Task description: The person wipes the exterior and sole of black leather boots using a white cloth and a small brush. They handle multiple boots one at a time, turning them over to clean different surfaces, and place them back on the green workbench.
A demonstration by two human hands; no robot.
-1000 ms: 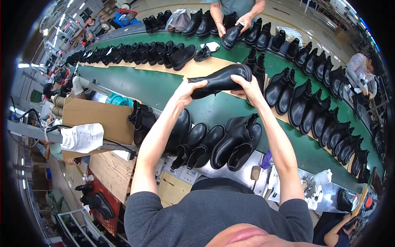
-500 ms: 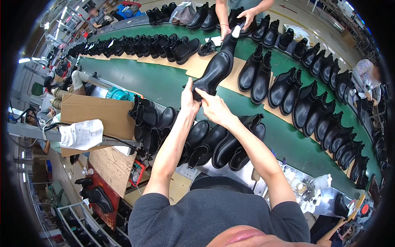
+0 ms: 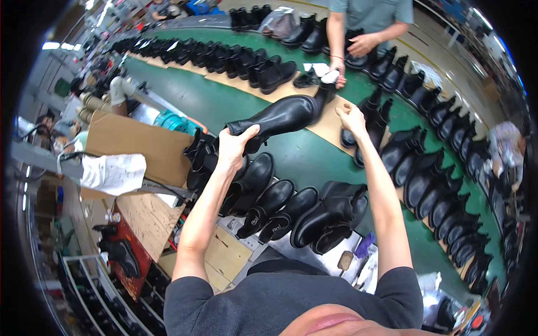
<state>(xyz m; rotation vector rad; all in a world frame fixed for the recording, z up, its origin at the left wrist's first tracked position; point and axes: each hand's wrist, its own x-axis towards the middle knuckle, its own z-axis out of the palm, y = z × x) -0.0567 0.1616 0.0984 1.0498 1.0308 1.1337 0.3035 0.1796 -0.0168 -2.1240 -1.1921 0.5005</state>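
Observation:
A glossy black boot (image 3: 283, 115) is stretched out above the green table in front of me. My left hand (image 3: 234, 147) is closed on its near end, with the thumb on top. At the far end of the dark shape is a white piece (image 3: 330, 77), where another person's hand (image 3: 339, 78) touches; whether a second boot is there I cannot tell. My right hand (image 3: 353, 119) is off the boot, to its right, over tan cardboard near standing black boots (image 3: 370, 120). Its fingers are loosely bent and apart, with nothing seen in them.
Rows of black boots (image 3: 269, 73) stand on cardboard strips along the green table (image 3: 168, 84). Several more boots (image 3: 328, 215) lie close before me. At left are a cardboard sheet (image 3: 134, 148) and a white cloth (image 3: 114, 172) on a metal bar. Another person (image 3: 372, 19) stands across the table.
My right hand has let go of the boot and swung away to the right. The boot's near end has moved left with my left hand. The other person's one hand has come off the far end.

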